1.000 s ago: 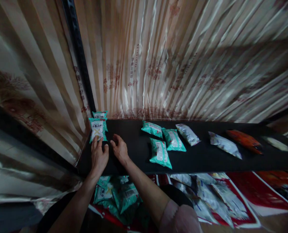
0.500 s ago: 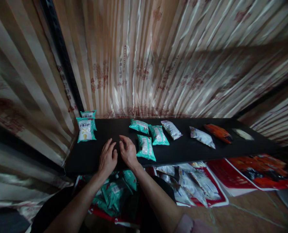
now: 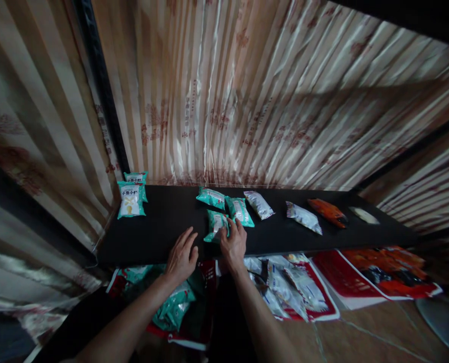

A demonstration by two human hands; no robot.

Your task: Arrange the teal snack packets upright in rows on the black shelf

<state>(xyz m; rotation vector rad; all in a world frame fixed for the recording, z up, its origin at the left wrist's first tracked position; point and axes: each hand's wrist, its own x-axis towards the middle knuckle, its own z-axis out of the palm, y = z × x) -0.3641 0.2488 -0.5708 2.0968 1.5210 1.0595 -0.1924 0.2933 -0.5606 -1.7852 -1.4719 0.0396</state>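
So my right hand (image 3: 235,244) was on the nearest teal packet (image 3: 214,224), fingertips over its right side, thumb and fingers a bit apart. Couldn't tell you if I actually had a grip on it. The thing lay flat on the matte black shelf (image 3: 164,217), close to the front edge, a puffy little pillow with crinkled film and a pale label panel facing up. My left hand (image 3: 181,256) held nothing, palm down near the edge just left of it, fingers loosely curved, thumb sticking out.

Right behind were two more plump pillows, a back teal packet (image 3: 211,197) and a right-hand teal packet (image 3: 240,210). Next along came a glossy silvery packet (image 3: 259,204) with striped crimped ends, then another silvery packet (image 3: 304,218), a slim wrinkly orange packet (image 3: 327,212) and a flat pale packet (image 3: 364,216). Over in the left corner, a white-fronted teal packet (image 3: 131,200) overlapped whatever teal ones sat behind it.

Below, a red basket (image 3: 209,285) had a heap of crumpled teal bags in it. Shiny striped sheeting (image 3: 194,101) hung in tight, rippled pleats behind everything.
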